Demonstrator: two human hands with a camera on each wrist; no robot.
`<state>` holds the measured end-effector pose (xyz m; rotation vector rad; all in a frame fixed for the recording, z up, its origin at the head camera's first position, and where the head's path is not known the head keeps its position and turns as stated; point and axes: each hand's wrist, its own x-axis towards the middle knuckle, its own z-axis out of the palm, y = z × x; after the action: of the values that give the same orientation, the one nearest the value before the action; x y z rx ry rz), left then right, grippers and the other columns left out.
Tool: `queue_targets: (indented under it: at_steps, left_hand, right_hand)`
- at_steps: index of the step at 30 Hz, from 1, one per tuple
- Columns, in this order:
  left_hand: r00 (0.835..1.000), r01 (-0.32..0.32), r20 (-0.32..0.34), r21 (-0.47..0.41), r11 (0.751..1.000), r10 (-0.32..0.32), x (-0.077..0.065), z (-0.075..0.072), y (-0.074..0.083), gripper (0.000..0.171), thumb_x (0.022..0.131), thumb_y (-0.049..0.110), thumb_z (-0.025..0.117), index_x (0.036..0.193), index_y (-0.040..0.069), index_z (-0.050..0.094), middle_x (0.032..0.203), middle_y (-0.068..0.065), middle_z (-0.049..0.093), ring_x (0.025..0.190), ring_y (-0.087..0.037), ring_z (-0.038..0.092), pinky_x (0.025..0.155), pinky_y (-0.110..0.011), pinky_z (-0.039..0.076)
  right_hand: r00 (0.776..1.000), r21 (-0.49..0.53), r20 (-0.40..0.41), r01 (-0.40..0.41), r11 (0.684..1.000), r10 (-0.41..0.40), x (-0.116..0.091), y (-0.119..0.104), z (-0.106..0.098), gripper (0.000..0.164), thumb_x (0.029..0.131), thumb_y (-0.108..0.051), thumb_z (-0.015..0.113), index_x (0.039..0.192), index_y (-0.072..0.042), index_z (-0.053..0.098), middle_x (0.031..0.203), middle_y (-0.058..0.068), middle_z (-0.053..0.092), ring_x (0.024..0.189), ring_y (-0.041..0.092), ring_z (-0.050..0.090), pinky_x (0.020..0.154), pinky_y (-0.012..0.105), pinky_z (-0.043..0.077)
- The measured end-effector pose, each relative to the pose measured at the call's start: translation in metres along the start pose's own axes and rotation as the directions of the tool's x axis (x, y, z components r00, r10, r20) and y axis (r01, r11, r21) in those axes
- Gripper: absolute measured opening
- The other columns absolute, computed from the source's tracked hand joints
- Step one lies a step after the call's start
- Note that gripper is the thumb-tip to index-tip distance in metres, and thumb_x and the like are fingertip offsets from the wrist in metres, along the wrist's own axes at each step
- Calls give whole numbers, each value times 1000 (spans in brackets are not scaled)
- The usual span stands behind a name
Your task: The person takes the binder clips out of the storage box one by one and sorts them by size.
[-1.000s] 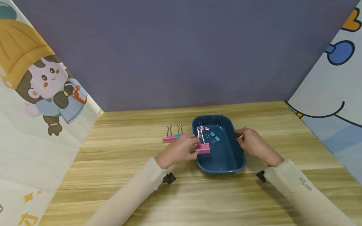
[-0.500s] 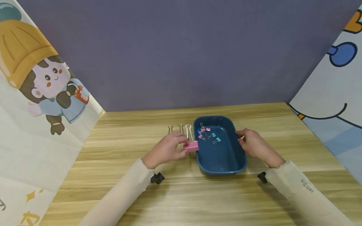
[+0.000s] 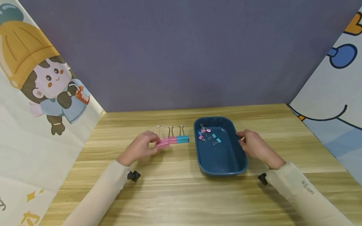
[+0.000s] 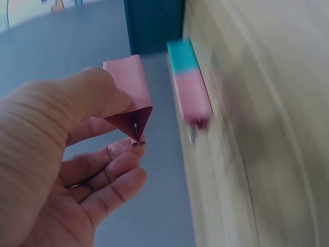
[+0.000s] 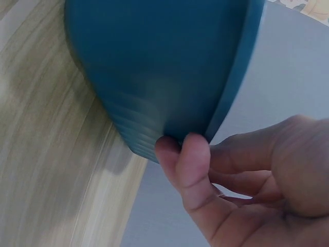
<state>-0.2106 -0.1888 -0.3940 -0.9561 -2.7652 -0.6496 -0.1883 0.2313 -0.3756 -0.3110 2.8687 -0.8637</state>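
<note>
Between thumb and fingers my left hand (image 3: 139, 147) pinches a large pink binder clip (image 3: 162, 144), its wire handles pointing away. In the left wrist view this clip (image 4: 129, 85) is held off the table, apart from the others. Just right of it in the head view, a pink binder clip (image 3: 172, 140) and a blue binder clip (image 3: 183, 139) sit end to end on the table. My right hand (image 3: 253, 143) grips the right rim of a dark blue bin (image 3: 219, 161). Two fingertips (image 5: 194, 154) touch the bin's outer wall in the right wrist view.
Several small pink and blue binder clips (image 3: 213, 136) lie in the far left part of the bin. Wood-grain table (image 3: 169, 194) stretches around everything. A grey-purple panel (image 3: 181, 56) stands behind, with cartoon-printed panels at both sides.
The left hand has carried the large pink binder clip leftward from over the bin to the left end of the row, uncovering the row. My right hand stays on the bin.
</note>
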Motion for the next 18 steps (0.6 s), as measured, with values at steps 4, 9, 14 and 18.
queue_targets:
  at_steps: [4,9,14,18]
  left_hand:
    - [999,48,23,-21,999,-48,-4,-2,-21,20,72,4,76,89,12,69,85,5,61,79,-19,57,70,-31,48]
    - [993,93,81,-34,995,-90,-1,1,-35,20,72,5,75,90,12,70,84,5,61,79,-21,57,70,-32,48]
    - [985,127,124,-46,991,-121,5,7,-45,20,72,4,76,90,11,70,84,4,63,77,-17,57,71,-33,48]
    - [979,135,161,-64,989,-124,10,11,-51,19,73,5,76,90,11,70,84,3,63,76,-16,57,71,-32,48]
  right_hand:
    - [999,-21,-24,20,1000,-20,0,2,0,39,91,6,49,128,15,47,96,20,53,74,21,55,51,29,45]
    - [999,-34,-39,32,999,-33,0,3,0,38,90,6,50,127,16,48,97,21,55,74,21,55,52,29,45]
    - [999,-30,-36,31,999,-32,0,3,1,38,91,6,50,128,15,48,101,22,55,72,19,55,51,28,45]
    - [1000,-25,-24,19,1000,-19,0,2,1,39,92,5,49,130,14,47,101,21,54,69,18,54,50,29,45]
